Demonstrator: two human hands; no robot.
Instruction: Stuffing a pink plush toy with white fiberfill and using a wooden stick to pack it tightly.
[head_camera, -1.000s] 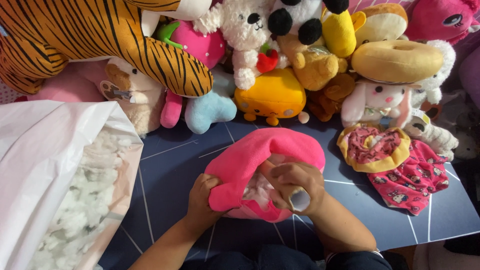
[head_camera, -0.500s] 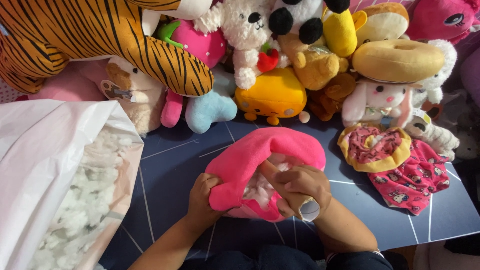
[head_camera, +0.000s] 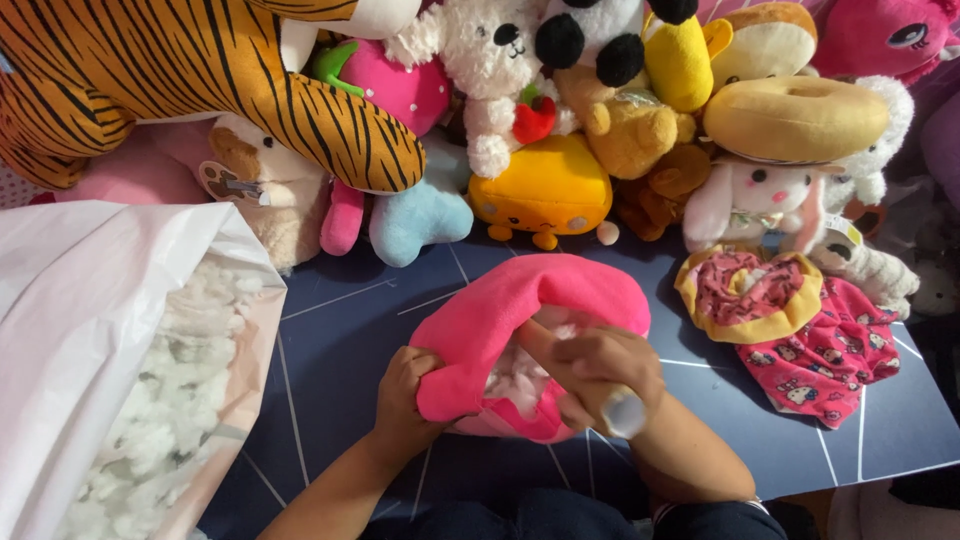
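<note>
Pink fleece fills the middle of the dark blue counter (head_camera: 340, 330): a half-stuffed plush shell (head_camera: 520, 310), white filling showing at its opening. Left hand (head_camera: 405, 395) grips the shell's edge at about 8 o'clock, fingers curled tight and pinching the fabric. Right hand (head_camera: 600, 370) sits at 4 o'clock of the opening, fingers wrapped around a tan stick (head_camera: 580, 385) that pokes into the stuffing. At 9 o'clock, well apart, a white bag of fluffy stuffing (head_camera: 120, 380) gapes open. At 12 o'clock a row of soft toys, an orange square plush (head_camera: 545, 185) nearest
</note>
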